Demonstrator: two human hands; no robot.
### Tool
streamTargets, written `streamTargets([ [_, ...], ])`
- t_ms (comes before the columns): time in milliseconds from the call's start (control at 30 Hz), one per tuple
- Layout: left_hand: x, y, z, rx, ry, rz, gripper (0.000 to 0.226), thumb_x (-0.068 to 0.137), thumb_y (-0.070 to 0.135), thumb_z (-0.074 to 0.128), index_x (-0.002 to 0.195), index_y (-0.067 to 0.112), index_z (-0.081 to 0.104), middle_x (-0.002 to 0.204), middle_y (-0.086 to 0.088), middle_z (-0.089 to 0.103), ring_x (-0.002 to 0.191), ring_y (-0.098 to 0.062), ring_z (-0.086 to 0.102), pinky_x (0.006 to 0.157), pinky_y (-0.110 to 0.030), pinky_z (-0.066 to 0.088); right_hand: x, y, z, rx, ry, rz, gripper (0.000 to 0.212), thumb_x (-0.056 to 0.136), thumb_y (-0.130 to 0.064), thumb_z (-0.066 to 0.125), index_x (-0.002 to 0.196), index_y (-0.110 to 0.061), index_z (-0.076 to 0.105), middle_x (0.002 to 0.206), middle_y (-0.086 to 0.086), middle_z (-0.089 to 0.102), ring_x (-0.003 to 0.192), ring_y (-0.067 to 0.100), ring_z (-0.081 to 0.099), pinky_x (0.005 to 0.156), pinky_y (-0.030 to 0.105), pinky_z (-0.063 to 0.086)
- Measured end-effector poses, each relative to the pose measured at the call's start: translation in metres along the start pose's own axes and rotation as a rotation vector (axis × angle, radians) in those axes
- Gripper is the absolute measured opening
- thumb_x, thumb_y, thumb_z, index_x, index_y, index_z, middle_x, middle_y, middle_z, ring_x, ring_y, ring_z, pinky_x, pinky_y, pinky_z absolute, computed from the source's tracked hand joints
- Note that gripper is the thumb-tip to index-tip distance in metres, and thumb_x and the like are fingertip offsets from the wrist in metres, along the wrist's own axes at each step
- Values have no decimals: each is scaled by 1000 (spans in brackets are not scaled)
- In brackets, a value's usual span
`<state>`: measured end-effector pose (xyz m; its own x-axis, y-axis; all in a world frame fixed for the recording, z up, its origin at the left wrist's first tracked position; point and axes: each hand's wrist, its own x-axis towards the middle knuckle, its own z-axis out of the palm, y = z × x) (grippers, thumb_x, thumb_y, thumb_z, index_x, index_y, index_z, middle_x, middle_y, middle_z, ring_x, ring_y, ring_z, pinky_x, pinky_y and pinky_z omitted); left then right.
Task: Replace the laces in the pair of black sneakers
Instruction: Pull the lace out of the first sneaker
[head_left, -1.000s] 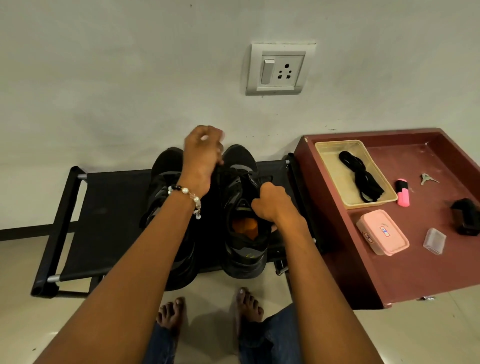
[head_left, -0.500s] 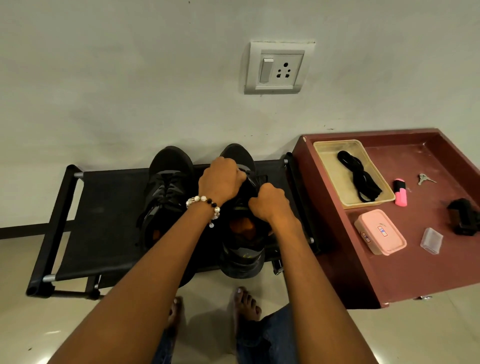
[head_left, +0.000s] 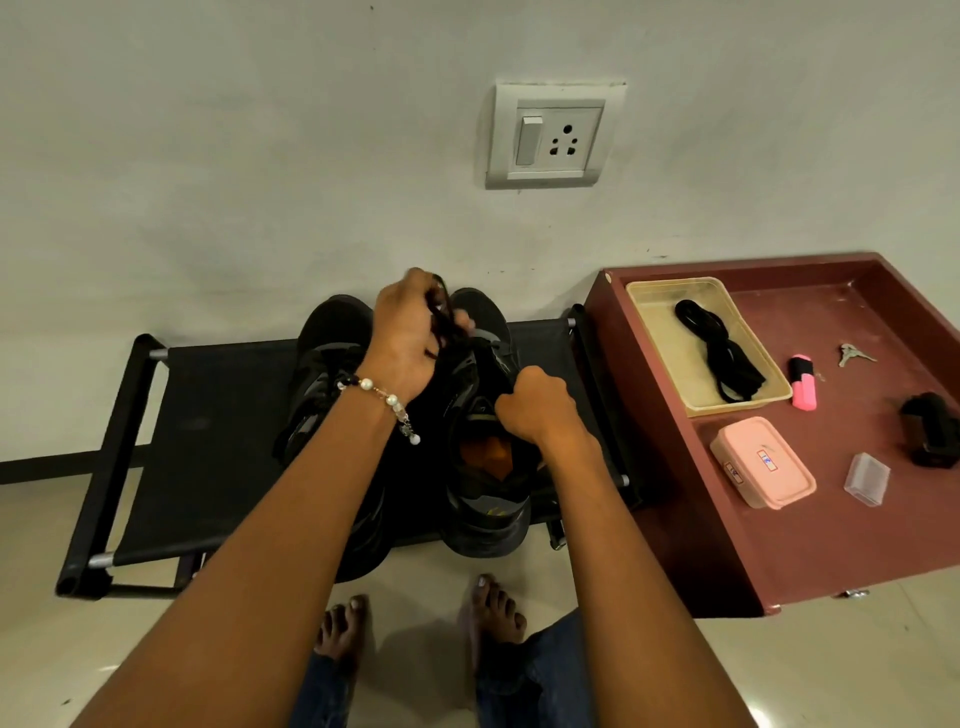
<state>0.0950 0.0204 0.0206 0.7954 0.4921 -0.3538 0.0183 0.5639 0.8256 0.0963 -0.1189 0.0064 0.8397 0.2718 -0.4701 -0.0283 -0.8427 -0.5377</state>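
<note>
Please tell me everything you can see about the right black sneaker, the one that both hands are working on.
The right sneaker is black with grey panels and a thick dark sole. It stands upright on the black fabric rack, toe toward the wall, heel toward the person, beside the other sneaker. An orange insole shows through its opening. The right hand grips its collar; the left hand pulls a black lace up from it.

Your left hand (head_left: 408, 332) lifted off the right sneaker (head_left: 483, 415) toward the toe, black lace (head_left: 441, 317) drawn up in its fingers, your right hand (head_left: 537, 408) now gripping the collar
</note>
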Motion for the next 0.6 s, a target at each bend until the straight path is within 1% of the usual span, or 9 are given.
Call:
streamTargets([
  [67,2,-9,-1,463,-65,152,21,92,17,54,71,12,52,58,4,49,49,-14,52,66,-33,48,1,0,0,-6,-2,5,15,95,-18,51,86,-10,43,95,11,47,87,31,51,70,35,41],
  [133,5,-21,-6,977,-143,374,10,89,27,65,88,18,61,75,11,58,67,-5,55,70,-16,46,2,1,0,-13,-4,18,18,95,-20,52,84,-11,42,100,12,48,92,33,53,71,36,42],
  [167,7,-28,-9,1150,-180,445,13,87,30,68,95,20,64,84,9,60,76,-6,56,73,-16,46,2,0,1,-17,-2,21,19,95,-20,52,82,-11,41,102,13,49,93,34,54,71,36,42],
  [233,12,-40,-13,1380,-214,483,18,86,32,69,100,20,71,101,-1,63,92,-16,59,84,-31,50,2,0,1,-18,7,20,17,94,-20,52,85,-10,42,108,17,52,97,35,56,71,37,42],
  [267,12,-42,-14,1438,-196,481,19,87,33,68,99,20,74,107,-6,63,95,-20,60,85,-35,50,2,0,1,-18,12,19,16,94,-20,52,90,-9,43,112,18,54,100,36,56,71,37,42],
  [333,11,-42,-12,1488,-137,497,21,88,35,67,97,19,77,109,-10,64,96,-22,61,81,-33,49,2,0,1,-16,14,17,16,94,-21,53,96,-9,43,116,18,54,102,37,57,72,37,42],
  [433,4,-38,-8,1540,-86,569,24,88,36,67,96,16,78,101,-8,69,90,-20,63,73,-27,48,2,0,0,-6,11,15,17,94,-20,53,103,-7,47,117,18,54,103,37,57,72,36,43],
  [500,2,-38,-5,1554,-66,568,24,88,35,68,93,14,78,94,-6,71,86,-20,65,67,-24,44,3,0,-1,14,10,23,23,94,-20,52,111,-4,50,117,18,55,104,37,57,74,37,44],
  [600,4,-39,-4,1633,-22,534,20,90,28,65,90,10,75,93,-7,68,81,-22,64,62,-26,42,3,1,-2,56,6,21,22,92,-19,52,109,-5,51,116,18,56,104,37,58,79,40,48],
])
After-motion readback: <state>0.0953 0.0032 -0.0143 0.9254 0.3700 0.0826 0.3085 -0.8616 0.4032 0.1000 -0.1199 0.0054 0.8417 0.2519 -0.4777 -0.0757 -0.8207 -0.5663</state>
